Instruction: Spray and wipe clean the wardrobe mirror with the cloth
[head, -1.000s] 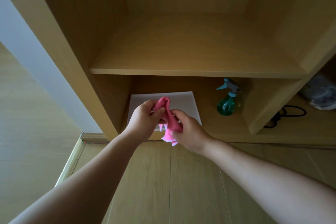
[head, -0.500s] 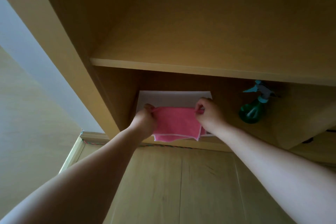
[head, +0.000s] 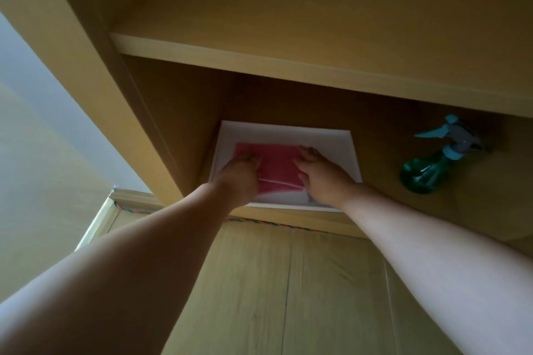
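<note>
A pink cloth [head: 278, 166], folded flat, lies on a white sheet [head: 328, 143] on the wardrobe's lower shelf. My left hand [head: 240, 174] presses on the cloth's left edge, and my right hand [head: 318, 177] rests palm-down on its right edge. Both hands lie flat on the cloth with fingers extended. A green spray bottle [head: 427, 170] with a light blue trigger head stands on the same shelf to the right, apart from my hands. No mirror shows in this view.
The wooden shelf board [head: 288, 63] runs just above my hands, leaving a low dark compartment. The wardrobe's left side panel [head: 95, 75] stands close to my left arm. A red-green cord [head: 259, 222] runs along the base edge above the wooden floor [head: 288, 297].
The cloth went from bunched between my hands, to spread out, to lying folded flat on the white sheet. Both hands moved deeper into the shelf and now press on it.
</note>
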A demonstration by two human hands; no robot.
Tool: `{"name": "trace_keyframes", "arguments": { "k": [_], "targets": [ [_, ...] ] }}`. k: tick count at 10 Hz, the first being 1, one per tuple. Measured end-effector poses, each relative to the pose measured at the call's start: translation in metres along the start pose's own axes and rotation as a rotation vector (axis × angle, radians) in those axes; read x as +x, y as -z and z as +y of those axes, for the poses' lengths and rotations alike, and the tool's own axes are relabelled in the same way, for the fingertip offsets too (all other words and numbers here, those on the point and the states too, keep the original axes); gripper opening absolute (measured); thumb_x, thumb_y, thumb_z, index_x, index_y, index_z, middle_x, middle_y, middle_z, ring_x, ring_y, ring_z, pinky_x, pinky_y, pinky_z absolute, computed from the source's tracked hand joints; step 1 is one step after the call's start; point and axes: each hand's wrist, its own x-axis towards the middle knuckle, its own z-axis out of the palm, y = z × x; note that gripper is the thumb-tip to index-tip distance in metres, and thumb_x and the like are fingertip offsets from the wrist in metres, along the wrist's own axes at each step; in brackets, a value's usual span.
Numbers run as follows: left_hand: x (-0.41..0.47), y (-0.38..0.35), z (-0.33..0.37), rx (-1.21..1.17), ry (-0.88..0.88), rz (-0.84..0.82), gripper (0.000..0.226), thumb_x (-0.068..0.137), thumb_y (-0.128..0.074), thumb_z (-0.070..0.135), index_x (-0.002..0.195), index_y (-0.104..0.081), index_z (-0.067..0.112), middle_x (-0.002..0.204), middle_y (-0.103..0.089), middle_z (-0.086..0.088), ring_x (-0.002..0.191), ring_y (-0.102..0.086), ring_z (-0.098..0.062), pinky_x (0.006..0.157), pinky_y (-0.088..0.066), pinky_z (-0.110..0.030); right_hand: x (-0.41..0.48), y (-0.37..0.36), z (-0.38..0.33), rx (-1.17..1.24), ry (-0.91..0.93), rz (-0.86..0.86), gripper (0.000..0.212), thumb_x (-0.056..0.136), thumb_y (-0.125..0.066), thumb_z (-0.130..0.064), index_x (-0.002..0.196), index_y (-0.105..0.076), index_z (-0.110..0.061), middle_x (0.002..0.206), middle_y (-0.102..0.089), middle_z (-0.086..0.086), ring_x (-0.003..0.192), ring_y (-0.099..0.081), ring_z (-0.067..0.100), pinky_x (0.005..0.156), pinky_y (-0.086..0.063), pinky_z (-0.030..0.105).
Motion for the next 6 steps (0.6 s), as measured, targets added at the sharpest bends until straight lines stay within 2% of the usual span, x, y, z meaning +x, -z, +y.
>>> {"name": "trace_keyframes", "arguments": {
  "k": [1, 2, 3, 4, 5, 6],
  "targets": [
    [0.0, -0.013, -0.003, 0.044, -0.008, -0.061, 0.053, 0.1, -0.038, 0.019, 0.151, -0.025, 0.017, 0.16, -0.016, -0.008, 0.142, -0.025, -0.031, 0.115, -0.025, -0.038, -0.006, -0.01, 0.004, -0.085, -0.049, -0.105, 0.052, 0.105, -0.032, -0.022, 0.154, -0.018, -0.013, 0.164, -0.007, 0.008, 0.15, -0.007, 0.026, 0.119, -0.011, 0.034],
    [-0.002, -0.02, -0.009, 0.109, -0.001, -0.101, 0.053, 0.101, -0.034, 0.024, 0.152, -0.02, 0.017, 0.161, -0.009, -0.008, 0.145, -0.017, -0.029, 0.115, -0.02, -0.037, -0.015, -0.014, 0.01, -0.139, -0.093, -0.141, 0.055, 0.105, -0.03, -0.023, 0.156, -0.01, -0.015, 0.164, -0.003, 0.006, 0.149, -0.008, 0.027, 0.119, -0.011, 0.036],
    [-0.01, -0.022, -0.012, 0.099, 0.019, -0.096, 0.056, 0.1, -0.034, 0.026, 0.153, -0.017, 0.022, 0.161, -0.008, -0.005, 0.145, -0.016, -0.03, 0.115, -0.019, -0.036, -0.024, -0.011, 0.011, -0.128, -0.113, -0.139, 0.056, 0.104, -0.029, -0.016, 0.156, -0.01, -0.016, 0.164, -0.001, 0.004, 0.15, -0.007, 0.026, 0.118, -0.013, 0.037],
    [-0.026, -0.016, -0.007, 0.063, 0.042, -0.103, 0.056, 0.099, -0.036, 0.025, 0.153, -0.018, 0.02, 0.161, -0.012, -0.005, 0.144, -0.021, -0.03, 0.115, -0.022, -0.036, -0.036, -0.007, 0.005, -0.086, -0.108, -0.126, 0.051, 0.105, -0.026, -0.018, 0.155, -0.015, -0.014, 0.164, -0.005, 0.003, 0.149, -0.008, 0.025, 0.118, -0.015, 0.037],
    [-0.048, -0.006, 0.0, 0.027, -0.012, -0.048, 0.054, 0.098, -0.04, 0.024, 0.15, -0.027, 0.018, 0.154, -0.031, -0.008, 0.135, -0.036, -0.03, 0.108, -0.036, -0.038, -0.054, -0.001, -0.005, -0.006, -0.105, -0.083, 0.045, 0.105, -0.033, -0.022, 0.149, -0.034, -0.013, 0.159, -0.026, 0.008, 0.145, -0.024, 0.025, 0.115, -0.024, 0.036],
    [-0.074, 0.008, 0.005, 0.015, -0.089, 0.017, 0.053, 0.097, -0.045, 0.024, 0.149, -0.031, 0.021, 0.149, -0.039, -0.005, 0.132, -0.042, -0.027, 0.104, -0.041, -0.036, -0.07, 0.007, -0.019, 0.098, -0.065, 0.015, 0.042, 0.102, -0.042, -0.021, 0.142, -0.046, -0.013, 0.15, -0.043, 0.01, 0.138, -0.04, 0.027, 0.113, -0.031, 0.035]
  ]
}}
